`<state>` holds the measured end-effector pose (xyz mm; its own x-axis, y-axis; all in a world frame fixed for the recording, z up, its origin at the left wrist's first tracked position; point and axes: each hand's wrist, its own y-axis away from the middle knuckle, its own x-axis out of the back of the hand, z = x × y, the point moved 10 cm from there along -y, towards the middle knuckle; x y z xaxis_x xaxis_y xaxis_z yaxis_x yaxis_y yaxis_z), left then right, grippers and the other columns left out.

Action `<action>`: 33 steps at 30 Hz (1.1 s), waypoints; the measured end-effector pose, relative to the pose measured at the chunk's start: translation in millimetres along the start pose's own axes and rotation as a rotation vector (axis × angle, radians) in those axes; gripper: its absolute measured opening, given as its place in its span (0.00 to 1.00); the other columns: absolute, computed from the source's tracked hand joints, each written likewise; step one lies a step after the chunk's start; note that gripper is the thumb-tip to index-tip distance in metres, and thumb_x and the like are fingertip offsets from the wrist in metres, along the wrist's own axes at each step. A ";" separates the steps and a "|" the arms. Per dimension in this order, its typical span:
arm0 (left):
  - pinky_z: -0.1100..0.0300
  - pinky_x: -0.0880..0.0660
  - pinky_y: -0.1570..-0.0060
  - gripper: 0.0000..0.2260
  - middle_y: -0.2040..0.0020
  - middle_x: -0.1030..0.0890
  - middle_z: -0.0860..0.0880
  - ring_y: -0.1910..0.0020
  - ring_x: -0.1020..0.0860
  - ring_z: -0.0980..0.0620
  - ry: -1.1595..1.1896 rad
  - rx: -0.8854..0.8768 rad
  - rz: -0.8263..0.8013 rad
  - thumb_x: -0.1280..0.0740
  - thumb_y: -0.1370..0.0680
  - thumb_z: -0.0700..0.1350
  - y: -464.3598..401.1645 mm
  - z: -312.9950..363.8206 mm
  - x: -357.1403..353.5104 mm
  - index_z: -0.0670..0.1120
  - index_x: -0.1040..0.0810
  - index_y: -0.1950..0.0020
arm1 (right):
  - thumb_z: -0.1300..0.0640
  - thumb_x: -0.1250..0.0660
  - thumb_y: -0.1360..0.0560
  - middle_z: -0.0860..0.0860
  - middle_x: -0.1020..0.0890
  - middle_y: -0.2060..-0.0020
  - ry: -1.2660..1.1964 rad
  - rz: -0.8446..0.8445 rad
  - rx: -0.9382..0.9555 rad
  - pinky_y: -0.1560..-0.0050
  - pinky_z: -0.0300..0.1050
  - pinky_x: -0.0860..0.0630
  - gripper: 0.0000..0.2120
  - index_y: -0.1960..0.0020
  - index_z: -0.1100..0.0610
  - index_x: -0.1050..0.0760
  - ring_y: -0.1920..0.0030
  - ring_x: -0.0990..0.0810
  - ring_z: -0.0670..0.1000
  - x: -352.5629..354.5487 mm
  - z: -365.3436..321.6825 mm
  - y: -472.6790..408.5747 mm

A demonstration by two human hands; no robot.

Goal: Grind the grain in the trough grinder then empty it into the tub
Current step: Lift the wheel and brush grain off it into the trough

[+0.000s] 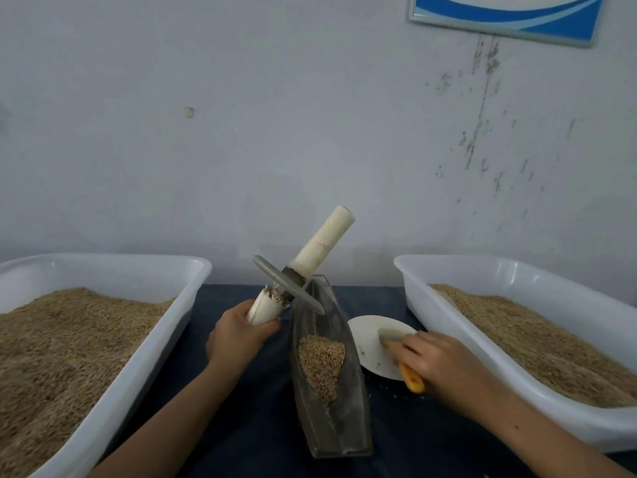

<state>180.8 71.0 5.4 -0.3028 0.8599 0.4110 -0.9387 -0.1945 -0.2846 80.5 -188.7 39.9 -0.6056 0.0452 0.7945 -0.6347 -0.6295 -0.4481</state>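
Pale grey wall (275, 132) with flaking paint, blue framed picture (506, 15) upper right, dark tabletop (248, 426)

Head view: looks forward-down, close over table (262, 426), wall (275, 115) just behind.

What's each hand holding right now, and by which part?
Left hand grips the grinder wheel by the near end of its white handle. Right hand holds a brush by its orange handle, bristles over the white plate.

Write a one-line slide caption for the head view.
Left hand lifts the grinding wheel by its handle over the grain-filled trough; right hand grips a brush on a white plate.
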 end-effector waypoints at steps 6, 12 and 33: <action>0.51 0.22 0.54 0.14 0.58 0.21 0.57 0.57 0.22 0.54 -0.058 -0.021 -0.007 0.26 0.32 0.54 1.9 1.6 -2.4 0.58 0.25 0.50 | 0.54 0.17 0.45 0.47 0.19 0.63 0.144 -0.063 0.162 0.67 0.37 0.27 0.21 0.52 0.52 0.16 0.65 0.21 0.47 -13.5 -21.4 18.6; 0.56 0.25 0.58 0.13 0.60 0.21 0.57 0.58 0.22 0.55 -0.133 -0.059 -0.021 0.26 0.32 0.54 4.1 6.2 -4.5 0.58 0.24 0.50 | 0.56 0.18 0.47 0.45 0.20 0.63 0.136 -0.159 0.124 0.66 0.38 0.26 0.22 0.54 0.50 0.17 0.63 0.21 0.47 -16.6 -19.1 17.0; 0.60 0.28 0.62 0.12 0.62 0.22 0.60 0.60 0.24 0.61 -0.273 -0.139 -0.042 0.26 0.33 0.54 6.7 12.8 -1.7 0.61 0.24 0.52 | 0.72 0.34 0.39 0.58 0.24 0.41 0.166 0.225 -0.197 0.30 0.64 0.40 0.30 0.38 0.57 0.26 0.36 0.27 0.59 42.6 -2.6 -97.7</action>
<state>172.9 62.2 13.9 -0.3153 0.7034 0.6370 -0.9255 -0.0793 -0.3705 115.4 -123.2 116.5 -0.8004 0.0581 0.5967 -0.5473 -0.4771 -0.6877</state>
